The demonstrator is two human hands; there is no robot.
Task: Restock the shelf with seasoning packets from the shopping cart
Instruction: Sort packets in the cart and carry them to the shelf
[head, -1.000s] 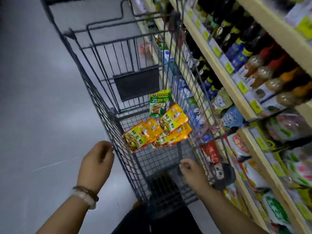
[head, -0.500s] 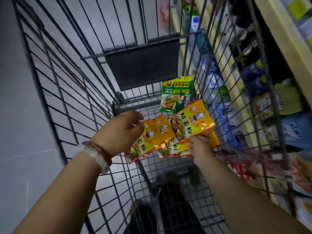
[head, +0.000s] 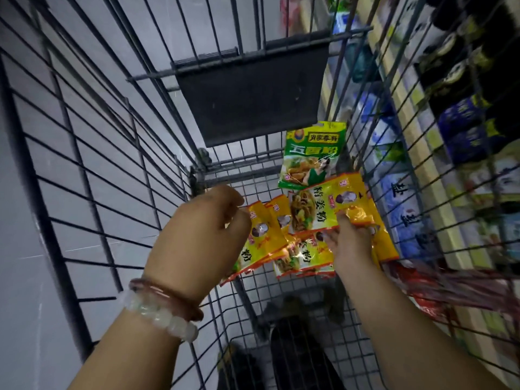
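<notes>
The yellow packets (head: 323,209) lay fanned on the floor of the cart (head: 84,153), long sides slanting up toward the right. A green packet (head: 312,156) stood nearly upright behind them, against the far end. The right hand (head: 351,243) pinched a yellow packet's edge. The left hand (head: 197,237) hovered above with fingers loosely curled, holding nothing. The stocked shelf (head: 450,153) ran beyond the right wire wall.

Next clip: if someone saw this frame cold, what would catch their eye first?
The yellow packets fanned across the cart floor, with one green packet just beyond them. Both hands are down among them: the right hand grips a yellow one, and the left hand, wrist in two bracelets, hovers over the pile's left edge.
</notes>
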